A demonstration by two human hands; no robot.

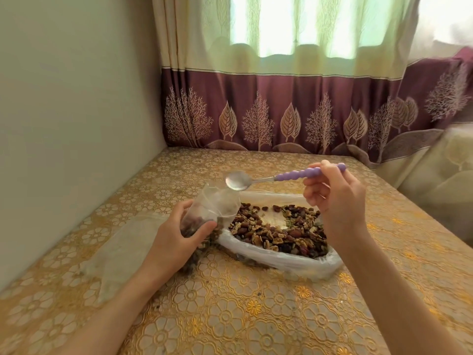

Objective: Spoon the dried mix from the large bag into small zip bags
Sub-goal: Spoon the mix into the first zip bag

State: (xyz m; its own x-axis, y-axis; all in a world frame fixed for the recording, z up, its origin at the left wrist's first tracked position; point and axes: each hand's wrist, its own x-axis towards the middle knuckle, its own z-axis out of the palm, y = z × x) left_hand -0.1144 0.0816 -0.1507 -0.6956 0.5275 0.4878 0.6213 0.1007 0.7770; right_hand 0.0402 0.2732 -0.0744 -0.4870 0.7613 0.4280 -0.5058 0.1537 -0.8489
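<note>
Head view shows two bare forearms that reach forward over a tabletop covered with a gold cloth of flower pattern. On the left side of it lie some flat clear bags, hard to count.

Left hand holds a small bag; its fingers and thumb are curled round the lower part of the bag, which stands almost upright with its mouth open to the top. Some dried mix is at the bottom of the small bag, partly hidden by the hand.

Just beside it, to the right, lies the large bag on the tabletop, its rim rolled down and wide open. Mix of nuts and dark dried fruit fills it, with a bare patch near the middle.

Right hand is raised above the right part of the large bag. Its fingers pinch the purple handle of a spoon near the end. Spoon bowl points left, just above the mouth of the small bag, and looks empty.

Behind the tabletop hangs a curtain, cream above and dark red below with trees and leaves. A plain wall stands on the left.
</note>
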